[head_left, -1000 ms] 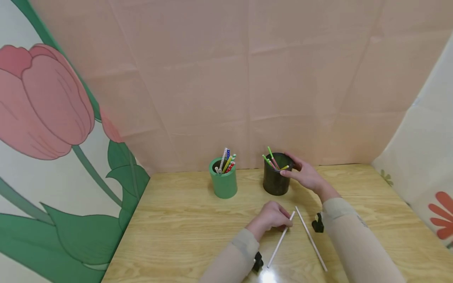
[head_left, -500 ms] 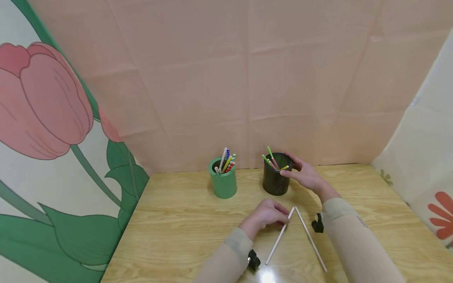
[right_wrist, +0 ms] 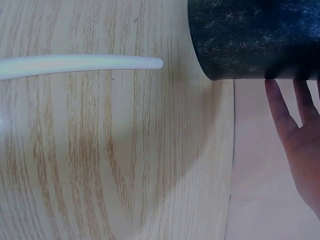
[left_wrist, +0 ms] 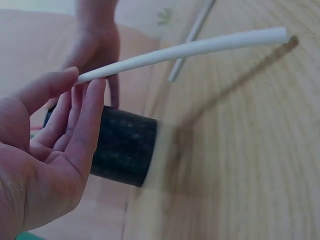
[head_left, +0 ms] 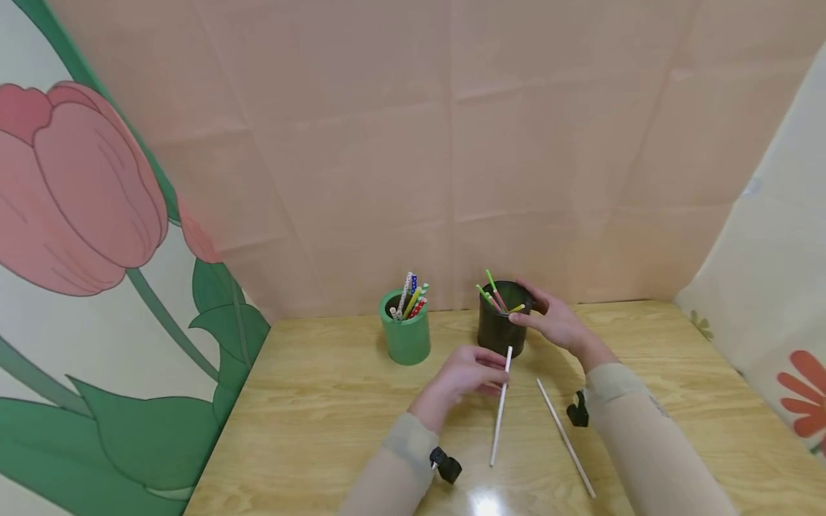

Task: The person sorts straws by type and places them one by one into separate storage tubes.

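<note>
My left hand (head_left: 466, 371) pinches a white straw (head_left: 500, 419) near its upper end, between thumb and fingertips. The straw's lower end points toward me, and in the left wrist view it casts a shadow on the wood. My right hand (head_left: 560, 324) holds a black cup (head_left: 493, 333) by its right side, thumb at the near rim and fingers behind. Several green, pink and yellow straws (head_left: 497, 295) stand inside that cup. In the right wrist view, fingertips (right_wrist: 272, 90) touch the cup wall. A second white straw (head_left: 566, 438) lies on the table, nearer me than the black cup.
Left of the black cup stands a green cup (head_left: 408, 345) with several patterned straws (head_left: 413, 294). Both cups are near the table's (head_left: 323, 401) back edge, against a pink cloth (head_left: 361, 179). A small black camera (head_left: 445, 466) sits on the left wrist.
My left hand has lifted the pinched straw and carried it away from me and to the left, toward the black cup. The right hand keeps its place on the cup.
</note>
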Demonstrator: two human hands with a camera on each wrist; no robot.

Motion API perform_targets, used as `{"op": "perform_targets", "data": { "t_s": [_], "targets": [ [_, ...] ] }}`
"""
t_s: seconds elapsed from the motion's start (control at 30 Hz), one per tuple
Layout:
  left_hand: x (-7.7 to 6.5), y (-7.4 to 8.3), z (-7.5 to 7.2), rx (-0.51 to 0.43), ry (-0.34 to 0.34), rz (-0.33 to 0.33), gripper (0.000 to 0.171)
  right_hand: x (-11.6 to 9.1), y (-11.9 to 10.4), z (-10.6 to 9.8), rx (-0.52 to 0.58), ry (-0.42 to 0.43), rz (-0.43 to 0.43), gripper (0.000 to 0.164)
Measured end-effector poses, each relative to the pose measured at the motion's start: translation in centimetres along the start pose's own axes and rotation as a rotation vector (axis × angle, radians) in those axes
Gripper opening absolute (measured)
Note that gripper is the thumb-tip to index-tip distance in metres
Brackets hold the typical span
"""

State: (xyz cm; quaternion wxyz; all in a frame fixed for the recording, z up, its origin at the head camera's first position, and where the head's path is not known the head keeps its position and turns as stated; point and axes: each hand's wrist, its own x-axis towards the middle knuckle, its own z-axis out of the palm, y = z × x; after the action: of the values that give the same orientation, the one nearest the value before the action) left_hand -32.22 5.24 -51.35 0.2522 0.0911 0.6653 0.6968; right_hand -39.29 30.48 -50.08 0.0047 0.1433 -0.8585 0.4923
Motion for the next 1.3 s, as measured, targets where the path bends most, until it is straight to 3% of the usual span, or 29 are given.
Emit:
{"op": "perform_targets", "data": {
  "t_s": [0.33, 0.5, 0.87, 1.3],
  "targets": [
    [-0.5, 1.2, -1.8, -0.087, 0.012, 0.115, 0.031, 0.0, 0.2, 0.1, 0.010, -0.003, 0.000, 0.091],
    [-0.7, 2.0, -2.6, -0.145, 0.050, 0.217, 0.031, 0.0, 0.3, 0.1, 0.017, -0.010, 0.012, 0.091],
    [-1.6, 4.9, -4.2, -0.272, 0.211, 0.451, 0.016, 0.0, 0.7, 0.1, 0.025, -0.003, 0.014, 0.090],
    [-1.8, 7.9, -4.9, -0.392, 0.448, 0.689, 0.017, -0.1, 0.2, 0.1, 0.035, -0.010, 0.022, 0.091]
  ]
}}
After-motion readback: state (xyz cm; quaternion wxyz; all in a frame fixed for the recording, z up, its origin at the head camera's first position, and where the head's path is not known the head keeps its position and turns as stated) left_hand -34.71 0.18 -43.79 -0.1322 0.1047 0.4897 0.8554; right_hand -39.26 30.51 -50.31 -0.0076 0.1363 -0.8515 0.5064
